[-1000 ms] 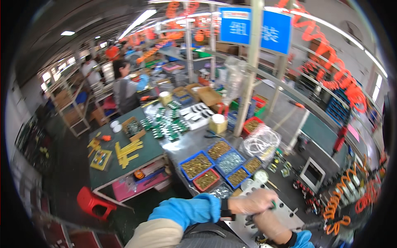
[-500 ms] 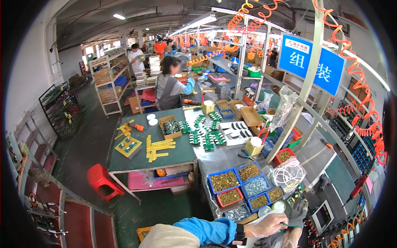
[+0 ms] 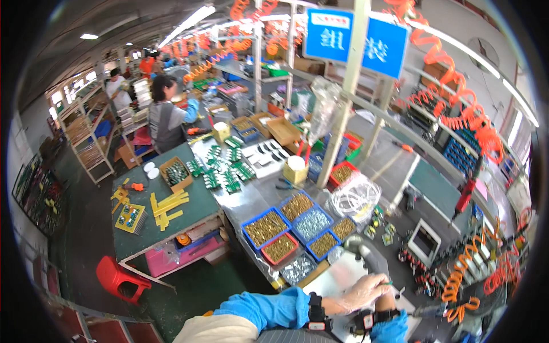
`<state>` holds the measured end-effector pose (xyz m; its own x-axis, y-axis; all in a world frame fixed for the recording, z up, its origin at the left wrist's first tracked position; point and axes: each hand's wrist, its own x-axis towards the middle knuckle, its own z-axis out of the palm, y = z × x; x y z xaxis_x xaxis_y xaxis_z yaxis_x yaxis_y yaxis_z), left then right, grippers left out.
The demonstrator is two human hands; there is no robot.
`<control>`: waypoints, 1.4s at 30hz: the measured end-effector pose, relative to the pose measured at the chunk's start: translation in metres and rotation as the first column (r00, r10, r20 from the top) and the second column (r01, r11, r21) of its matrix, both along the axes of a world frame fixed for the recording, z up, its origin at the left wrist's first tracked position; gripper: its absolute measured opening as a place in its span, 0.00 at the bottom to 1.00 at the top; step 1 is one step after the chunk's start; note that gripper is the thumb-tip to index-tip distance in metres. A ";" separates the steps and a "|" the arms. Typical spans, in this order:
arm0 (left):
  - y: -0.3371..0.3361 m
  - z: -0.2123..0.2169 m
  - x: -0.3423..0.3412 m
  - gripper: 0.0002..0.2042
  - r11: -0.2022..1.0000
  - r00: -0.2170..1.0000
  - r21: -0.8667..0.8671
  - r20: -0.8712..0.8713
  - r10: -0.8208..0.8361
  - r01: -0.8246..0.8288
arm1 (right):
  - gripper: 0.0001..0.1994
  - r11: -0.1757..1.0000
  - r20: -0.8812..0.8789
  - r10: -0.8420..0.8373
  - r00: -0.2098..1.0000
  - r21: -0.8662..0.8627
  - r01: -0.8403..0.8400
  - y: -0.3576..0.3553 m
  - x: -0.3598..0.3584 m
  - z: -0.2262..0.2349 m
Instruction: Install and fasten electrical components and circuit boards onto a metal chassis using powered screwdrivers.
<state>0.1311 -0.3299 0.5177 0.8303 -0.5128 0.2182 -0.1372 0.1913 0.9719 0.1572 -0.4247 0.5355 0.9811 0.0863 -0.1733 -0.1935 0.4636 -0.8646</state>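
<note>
Fingers of the left hand, in a thin clear glove, are curled narrow and pinched around a small green-tipped part; what kind of part it is cannot be told at this size. Hand sits low at the frame's bottom edge, over a pale metal plate on the bench, blue sleeve and black wrist strap behind it.

Right hand: mostly hidden behind the left; only the wrist with its own black strap and blue cuff shows. Finger state cannot be told.

Grey rounded tool or fixture: stands just beyond the hands, touching or nearly touching the plate's far side.

Blue bins: a cluster just ahead and to the left, holding brass-coloured and silver fasteners, one red bin among them. Judged to be set near the plate so that parts lie within easy reach.

Coil of white cable: beside the bins, against the white post.

Green-topped table: further left, carrying rows of green parts, yellow strips and a small cardboard box.

Red stool: on the floor under the table's near corner.

Seated person: at the far end of the line, back turned, well apart from the near hands.

Orange coiled air hoses: hung overhead to the right, apparently to keep the bench surface free.
</note>
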 end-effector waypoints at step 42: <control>0.063 -0.094 0.008 0.18 0.969 0.799 0.044 -0.575 -0.176 0.245 | 0.17 0.230 0.067 0.096 0.993 -0.972 0.044 -0.135 -0.001 -0.091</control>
<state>0.1394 -0.2672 0.4234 0.6578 -0.6811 -0.3216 0.4707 0.0384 0.8814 0.1561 -0.5595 0.4446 0.9970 -0.0533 -0.0567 -0.0774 -0.7490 -0.6580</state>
